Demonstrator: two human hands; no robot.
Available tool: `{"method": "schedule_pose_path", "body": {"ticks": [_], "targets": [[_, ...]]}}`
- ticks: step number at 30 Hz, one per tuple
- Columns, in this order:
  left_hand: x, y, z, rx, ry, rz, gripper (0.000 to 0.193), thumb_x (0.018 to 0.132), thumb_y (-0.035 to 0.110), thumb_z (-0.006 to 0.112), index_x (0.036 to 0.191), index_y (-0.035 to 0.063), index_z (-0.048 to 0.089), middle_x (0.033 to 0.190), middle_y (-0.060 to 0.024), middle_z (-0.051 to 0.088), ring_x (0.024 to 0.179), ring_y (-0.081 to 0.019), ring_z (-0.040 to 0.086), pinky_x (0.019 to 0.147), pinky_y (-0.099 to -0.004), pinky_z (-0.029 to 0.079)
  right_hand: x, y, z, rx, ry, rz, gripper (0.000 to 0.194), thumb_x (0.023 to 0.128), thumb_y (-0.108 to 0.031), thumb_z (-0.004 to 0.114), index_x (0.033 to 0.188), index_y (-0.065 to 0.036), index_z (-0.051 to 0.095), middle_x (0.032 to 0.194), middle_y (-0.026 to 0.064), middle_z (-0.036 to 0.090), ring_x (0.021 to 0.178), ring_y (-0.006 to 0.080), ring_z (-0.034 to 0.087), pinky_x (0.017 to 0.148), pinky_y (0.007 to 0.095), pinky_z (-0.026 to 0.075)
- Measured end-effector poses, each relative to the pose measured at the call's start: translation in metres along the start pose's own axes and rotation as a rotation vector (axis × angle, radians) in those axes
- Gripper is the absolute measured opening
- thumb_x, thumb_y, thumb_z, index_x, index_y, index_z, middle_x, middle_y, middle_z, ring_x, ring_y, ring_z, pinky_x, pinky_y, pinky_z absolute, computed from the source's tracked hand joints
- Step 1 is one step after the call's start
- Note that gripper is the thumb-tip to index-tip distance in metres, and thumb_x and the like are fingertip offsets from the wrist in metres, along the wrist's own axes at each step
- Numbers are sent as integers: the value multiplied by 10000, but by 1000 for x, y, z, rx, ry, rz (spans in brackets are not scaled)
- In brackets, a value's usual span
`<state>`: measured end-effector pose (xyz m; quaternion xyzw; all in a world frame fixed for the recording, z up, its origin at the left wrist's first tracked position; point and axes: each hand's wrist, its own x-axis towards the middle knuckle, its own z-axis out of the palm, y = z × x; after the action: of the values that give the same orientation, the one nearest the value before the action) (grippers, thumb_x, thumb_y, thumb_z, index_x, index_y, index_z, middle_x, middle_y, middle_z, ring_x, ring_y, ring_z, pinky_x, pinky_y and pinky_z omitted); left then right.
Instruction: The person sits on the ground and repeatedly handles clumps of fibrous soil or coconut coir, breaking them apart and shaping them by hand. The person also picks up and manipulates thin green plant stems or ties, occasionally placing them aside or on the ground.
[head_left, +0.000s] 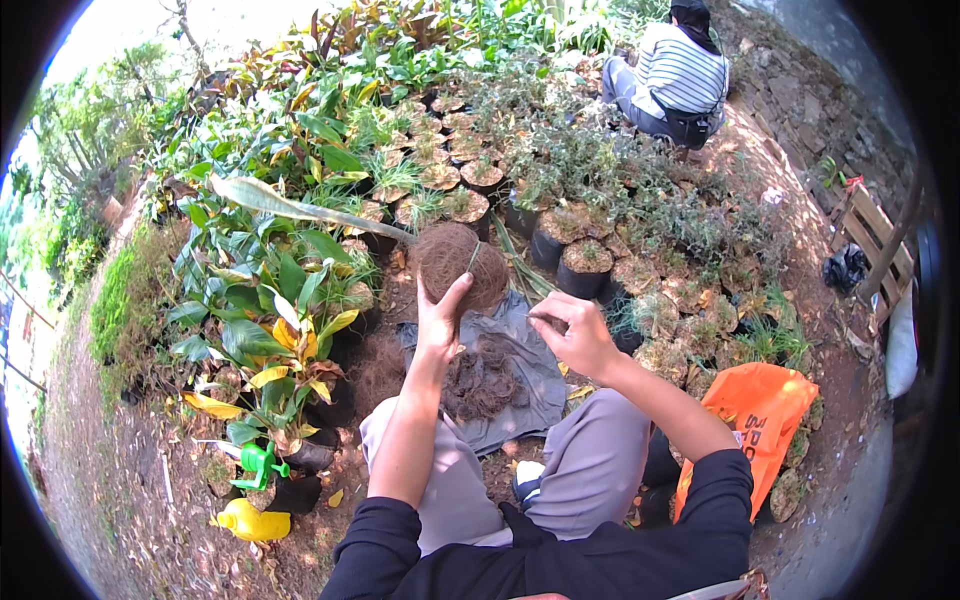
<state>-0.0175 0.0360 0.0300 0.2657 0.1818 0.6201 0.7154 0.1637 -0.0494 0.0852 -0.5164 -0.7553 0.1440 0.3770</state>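
Observation:
My left hand grips a round ball of brown coconut fibre from below and holds it up in front of me. Around the ball runs a thin green string. One long pale-green leaf, like a snake plant's, sticks out of it to the left. To the right of the ball, apart from it, my right hand has its fingertips pinched on a thin strand, whose course is too fine to follow. Below both hands, a grey plastic sheet lies on the ground with a heap of loose dark fibre on it.
Potted plants in black bags crowd the ground ahead. Leafy plants stand at left, near a yellow bottle and a green sprayer head. An orange bag is at right. Another person sits far off; a wooden pallet leans at right.

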Motion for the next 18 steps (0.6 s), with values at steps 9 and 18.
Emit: {"method": "schedule_pose_path", "body": {"ticks": [9,18], "targets": [[2,7,-4,307,-125,-33,708,686,-35,757,1298,1,404,1196,-138,565,1093,-232,561,958,-368,456,23,-20,-30,-453,72,-386,116,729,-52,622,838,-79,590,818,39,573,665,220,591,556,331,484],[-4,6,0,556,-209,-65,648,632,32,820,1196,-27,507,1109,-102,628,1003,-183,604,925,-327,466,43,-33,-40,-649,70,-570,193,668,-76,609,859,-99,586,869,5,568,692,162,582,563,295,485]]}}
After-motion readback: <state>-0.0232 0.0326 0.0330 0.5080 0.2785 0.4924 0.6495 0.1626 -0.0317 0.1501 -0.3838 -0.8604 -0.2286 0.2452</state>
